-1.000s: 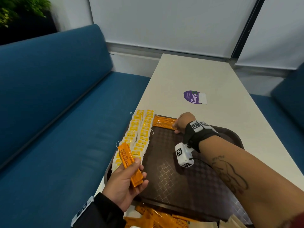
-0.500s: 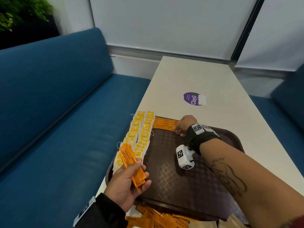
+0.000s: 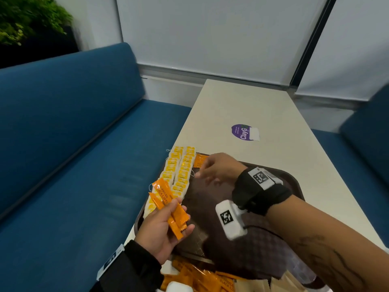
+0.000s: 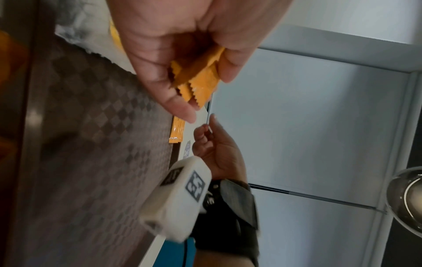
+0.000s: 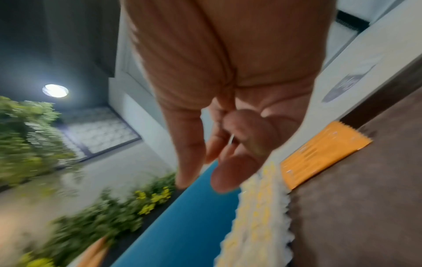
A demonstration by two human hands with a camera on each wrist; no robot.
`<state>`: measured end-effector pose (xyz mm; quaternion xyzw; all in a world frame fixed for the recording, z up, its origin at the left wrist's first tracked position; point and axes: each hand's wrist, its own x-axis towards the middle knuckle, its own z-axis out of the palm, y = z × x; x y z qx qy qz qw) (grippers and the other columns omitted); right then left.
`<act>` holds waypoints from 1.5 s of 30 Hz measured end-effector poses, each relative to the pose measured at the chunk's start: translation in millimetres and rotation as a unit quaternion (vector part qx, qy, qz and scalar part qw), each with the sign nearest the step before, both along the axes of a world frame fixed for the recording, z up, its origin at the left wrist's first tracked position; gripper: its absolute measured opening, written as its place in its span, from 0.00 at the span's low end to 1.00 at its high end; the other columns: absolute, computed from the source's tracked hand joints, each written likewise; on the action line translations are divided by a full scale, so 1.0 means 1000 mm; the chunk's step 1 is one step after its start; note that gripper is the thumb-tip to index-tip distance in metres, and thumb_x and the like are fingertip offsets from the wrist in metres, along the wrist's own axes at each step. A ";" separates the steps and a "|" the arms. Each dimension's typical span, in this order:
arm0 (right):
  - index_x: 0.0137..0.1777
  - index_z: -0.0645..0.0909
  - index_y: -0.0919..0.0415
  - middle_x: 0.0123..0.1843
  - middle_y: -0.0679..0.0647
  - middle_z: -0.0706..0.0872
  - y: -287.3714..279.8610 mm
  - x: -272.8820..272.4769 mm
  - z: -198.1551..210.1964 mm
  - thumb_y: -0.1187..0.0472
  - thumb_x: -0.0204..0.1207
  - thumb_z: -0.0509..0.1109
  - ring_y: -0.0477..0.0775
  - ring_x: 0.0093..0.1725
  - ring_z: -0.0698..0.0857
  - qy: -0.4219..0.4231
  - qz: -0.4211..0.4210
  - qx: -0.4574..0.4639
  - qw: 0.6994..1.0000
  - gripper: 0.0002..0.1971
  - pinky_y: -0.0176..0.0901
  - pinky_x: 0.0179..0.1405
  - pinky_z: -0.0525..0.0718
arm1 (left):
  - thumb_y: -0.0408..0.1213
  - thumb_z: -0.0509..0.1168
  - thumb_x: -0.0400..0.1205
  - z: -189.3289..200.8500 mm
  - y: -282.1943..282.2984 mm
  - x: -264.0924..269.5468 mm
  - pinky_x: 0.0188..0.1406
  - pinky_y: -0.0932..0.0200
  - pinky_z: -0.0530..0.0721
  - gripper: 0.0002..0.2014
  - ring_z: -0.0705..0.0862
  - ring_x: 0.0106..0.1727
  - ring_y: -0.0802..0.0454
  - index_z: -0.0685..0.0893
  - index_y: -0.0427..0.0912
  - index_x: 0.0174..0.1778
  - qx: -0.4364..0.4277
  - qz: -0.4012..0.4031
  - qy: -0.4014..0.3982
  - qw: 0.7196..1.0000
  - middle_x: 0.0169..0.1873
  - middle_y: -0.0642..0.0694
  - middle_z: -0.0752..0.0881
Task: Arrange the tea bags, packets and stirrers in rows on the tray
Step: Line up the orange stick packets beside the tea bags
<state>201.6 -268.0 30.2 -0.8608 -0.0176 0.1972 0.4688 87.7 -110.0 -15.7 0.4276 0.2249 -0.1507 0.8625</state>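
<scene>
left hand pinches a few orange packets between thumb and fingers, held over the tray's near-left corner. tea bags lie in two rows along the tray's left edge. one orange packet lies flat at the tray's far-left corner, just beside the tea bags. right hand hovers over the tray just by that packet, fingers loosely curled, holding nothing; blurred. more packets piled off the tray's near edge. purple sticker on the table beyond the tray.
</scene>
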 end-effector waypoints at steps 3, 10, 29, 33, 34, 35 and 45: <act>0.41 0.81 0.57 0.31 0.47 0.87 0.012 -0.040 0.013 0.58 0.68 0.80 0.45 0.32 0.86 0.062 0.132 -0.023 0.989 0.10 0.34 0.26 0.78 | 0.36 0.62 0.82 0.003 -0.005 -0.002 0.30 0.50 0.88 0.09 0.86 0.40 0.47 0.82 0.40 0.55 -0.006 -0.007 -0.031 0.999 0.40 0.42 0.86; 0.47 0.78 0.57 0.35 0.48 0.85 0.010 -0.079 0.011 0.63 0.72 0.76 0.45 0.32 0.84 0.048 0.144 -0.004 0.988 0.09 0.32 0.22 0.75 | 0.35 0.67 0.78 0.005 -0.009 -0.012 0.22 0.59 0.82 0.08 0.83 0.38 0.47 0.82 0.40 0.51 0.055 -0.023 -0.039 0.997 0.33 0.43 0.84; 0.41 0.80 0.57 0.32 0.52 0.86 -0.012 -0.056 0.004 0.64 0.77 0.71 0.43 0.28 0.85 -0.015 -0.033 0.111 0.993 0.05 0.32 0.19 0.72 | 0.42 0.67 0.78 0.000 -0.003 -0.011 0.21 0.57 0.85 0.08 0.82 0.37 0.50 0.82 0.41 0.48 0.049 0.003 0.005 0.999 0.35 0.44 0.83; 0.37 0.80 0.57 0.33 0.57 0.84 -0.036 -0.006 -0.001 0.68 0.77 0.70 0.42 0.21 0.81 -0.104 -0.172 0.055 0.978 0.09 0.30 0.13 0.68 | 0.41 0.67 0.79 -0.005 0.001 -0.007 0.22 0.57 0.85 0.07 0.82 0.37 0.49 0.81 0.41 0.49 0.049 0.004 0.019 0.999 0.36 0.44 0.83; 0.37 0.80 0.57 0.32 0.57 0.84 -0.043 0.005 -0.003 0.68 0.77 0.70 0.42 0.21 0.80 -0.105 -0.189 0.028 0.976 0.09 0.30 0.12 0.68 | 0.40 0.67 0.80 -0.006 0.002 -0.006 0.22 0.56 0.85 0.07 0.82 0.37 0.50 0.81 0.41 0.48 0.050 0.003 0.022 0.998 0.36 0.44 0.83; 0.36 0.80 0.57 0.31 0.56 0.83 -0.049 0.015 -0.007 0.68 0.77 0.70 0.42 0.21 0.79 -0.095 -0.200 0.000 0.975 0.09 0.30 0.12 0.68 | 0.40 0.67 0.80 -0.007 0.002 -0.005 0.22 0.56 0.85 0.06 0.82 0.37 0.50 0.81 0.41 0.47 0.051 0.003 0.024 0.998 0.35 0.44 0.83; 0.40 0.80 0.64 0.35 0.56 0.82 -0.045 0.054 -0.035 0.69 0.78 0.69 0.49 0.26 0.78 0.076 -0.183 -0.087 0.976 0.05 0.34 0.22 0.78 | 0.39 0.66 0.80 -0.014 0.004 0.002 0.25 0.55 0.84 0.07 0.82 0.38 0.49 0.81 0.39 0.48 0.057 -0.009 0.038 0.998 0.36 0.43 0.84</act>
